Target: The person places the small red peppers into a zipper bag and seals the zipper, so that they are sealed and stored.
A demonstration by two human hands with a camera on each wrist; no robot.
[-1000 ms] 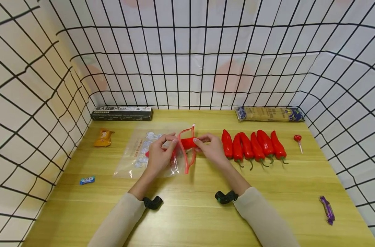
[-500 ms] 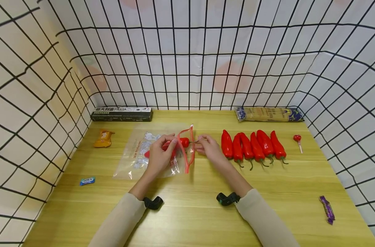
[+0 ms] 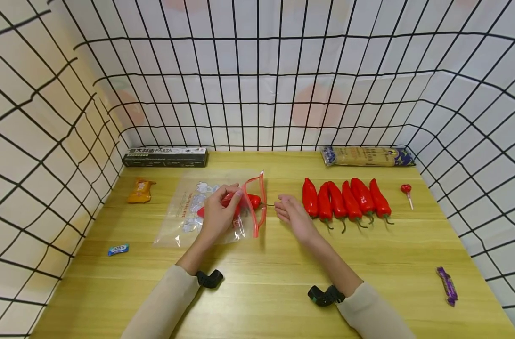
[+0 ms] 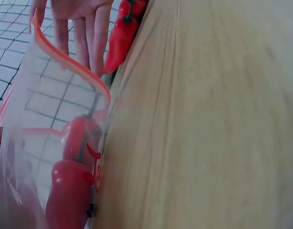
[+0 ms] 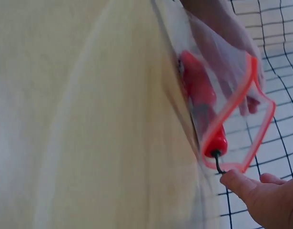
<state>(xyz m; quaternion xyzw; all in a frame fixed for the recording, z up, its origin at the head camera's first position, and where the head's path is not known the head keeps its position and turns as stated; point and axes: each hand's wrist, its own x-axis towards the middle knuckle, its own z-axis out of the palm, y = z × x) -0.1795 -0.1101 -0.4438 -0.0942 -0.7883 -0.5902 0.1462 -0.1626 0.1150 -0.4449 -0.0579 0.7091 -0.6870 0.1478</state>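
A clear zip bag (image 3: 172,230) with a red zip edge lies on the table, its mouth facing right and standing agape. My left hand (image 3: 218,209) pinches the bag's upper layer near the mouth. Inside are red peppers, one deeper (image 4: 70,195) and another (image 5: 217,144) at the mouth with its green stem poking out. Just right of that stem is my right hand (image 3: 297,219), fingers straight and holding nothing. In the right wrist view its thumb (image 5: 239,183) is right at the stem tip. Several red peppers (image 3: 338,202) lie in a row beyond this hand.
At the back stand a dark pasta box (image 3: 166,159) and a yellow-blue noodle pack (image 3: 367,156). An orange packet (image 3: 141,190) and a blue candy (image 3: 118,249) lie left; a lollipop (image 3: 406,188) and a purple candy (image 3: 447,286) lie right. Black wire mesh (image 3: 261,75) surrounds the table.
The right hand pushed the pepper left into the bag's mouth, then let go and drew back slightly right, fingers straightened. The left hand keeps its hold on the bag.
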